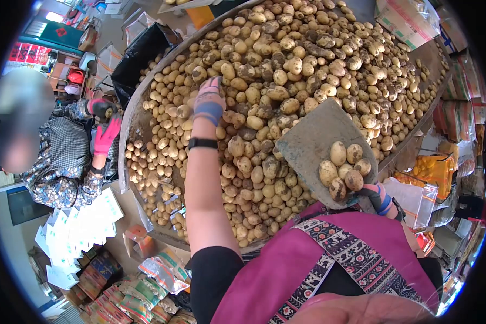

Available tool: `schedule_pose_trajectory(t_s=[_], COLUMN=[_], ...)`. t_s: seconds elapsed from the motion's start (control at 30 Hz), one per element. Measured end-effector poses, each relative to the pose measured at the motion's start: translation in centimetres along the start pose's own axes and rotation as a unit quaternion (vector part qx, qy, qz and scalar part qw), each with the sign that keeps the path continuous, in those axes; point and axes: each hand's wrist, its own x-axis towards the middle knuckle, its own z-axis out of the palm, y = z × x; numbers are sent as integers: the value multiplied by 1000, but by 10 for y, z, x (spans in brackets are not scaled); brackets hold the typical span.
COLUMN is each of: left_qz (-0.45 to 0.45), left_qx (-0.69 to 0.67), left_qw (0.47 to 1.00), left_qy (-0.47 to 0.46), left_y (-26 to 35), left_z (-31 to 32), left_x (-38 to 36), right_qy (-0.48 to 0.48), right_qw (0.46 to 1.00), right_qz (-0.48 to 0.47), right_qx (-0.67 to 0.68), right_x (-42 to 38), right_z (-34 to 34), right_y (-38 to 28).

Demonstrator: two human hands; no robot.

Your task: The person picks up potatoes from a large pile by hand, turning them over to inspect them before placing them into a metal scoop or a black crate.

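Observation:
My left hand (208, 101), in a pink and blue-grey glove, reaches over the heap of potatoes (256, 127). Its fingers look stretched out and apart, touching or just above the potatoes; slight blur hides the fingertips. At the right, my gloved right hand (382, 198) is closed at the near end of a flat, dirt-coated shovel (313, 137), its grip partly hidden. Several potatoes (337, 154) rest together on the shovel's near part, while its far edge lies over the heap. Soil clings to many potatoes.
A raised rim (123, 146) borders the potato heap. Across it at the left, a person in pink gloves (107, 135) holds a potato beside a black bag (140, 59). White sheets (83, 232) and folded packaging (135, 297) lie lower left. A carton (407, 21) stands upper right.

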Motion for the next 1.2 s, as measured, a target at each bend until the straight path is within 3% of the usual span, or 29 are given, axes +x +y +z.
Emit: schedule_pose_trajectory(t_s=[0.03,0.07,0.17,0.2,0.27,0.3,0.4,0.43,0.47,0.53,0.57,0.6,0.63,0.67,0.73,0.77,0.8,0.87,0.9,0.93,1.0,1.03,1.07,1.13,1.17,1.2], left_qz=[47,49,-14,-12,-128,-163,-193,-164,-49,70,71,54,32,-20,-53,-141,-141,-168,-224,-225,-129,-122,-121,-153,-74,-74], left_qx=[99,97,243,245,122,128,61,31,78,-163,-160,-361,-547,-590,-637,-558,-559,-786,-801,-802,-919,-904,-905,-925,-941,-942], left_qw=[993,993,965,964,970,961,960,971,975,978,978,920,820,783,760,816,815,585,553,551,352,402,401,346,325,324], left_qy=[-39,-36,-100,-101,-167,-185,-192,-173,-201,-112,-117,-147,-168,-195,-117,-57,-55,-108,-54,-52,-121,-82,-79,-29,-54,-54], left_y=[4,10,33,34,28,20,-13,-33,-130,-158,-135,-105,-74,-64,-54,-34,-36,-34,-24,-22,-20,-3,14,37,24,14], left_z=[-3,-2,-4,-9,-23,-25,-18,-9,89,87,67,49,26,15,26,17,18,16,21,20,17,0,-17,-40,-25,-14], left_x=[6,7,-7,-12,-22,-18,-25,-31,7,-32,-60,-88,-116,-136,-164,-177,-187,-206,-210,-212,-216,-223,-226,-228,-229,-227], right_qy=[1,2,2,2,-2,-5,-10,-14,-18,-21,-21,-21,-22,-25,-55,-47,-38,-38,-38,-40,-46,-49,-52,-55,-56,-57], right_qw=[1000,1000,1000,1000,999,999,999,998,998,997,997,996,996,996,995,996,998,997,991,990,989,988,987,985,984,983], right_qz=[-4,-8,-16,-15,-12,-15,-23,-27,-32,-38,-36,-35,-33,-32,-27,-33,-40,-63,-86,-85,-84,-83,-84,-85,-86,-87], right_qx=[3,5,17,23,33,36,44,46,50,63,71,77,81,83,83,63,44,-29,-100,-104,-117,-123,-130,-141,-146,-150], right_x=[-1,5,-8,3,-15,-14,-11,-18,-17,-24,-26,-27,-28,-29,-28,-26,-23,-20,-20,-20,-23,-24,-23,-23,-24,-23], right_z=[3,17,15,21,9,8,20,15,22,17,13,10,9,11,11,5,-1,-14,-18,-17,-22,-22,-20,-19,-19,-19], right_y=[-1,-6,-7,-7,0,3,-5,-1,-1,5,7,8,9,9,9,12,15,26,30,31,32,32,31,30,30,30])
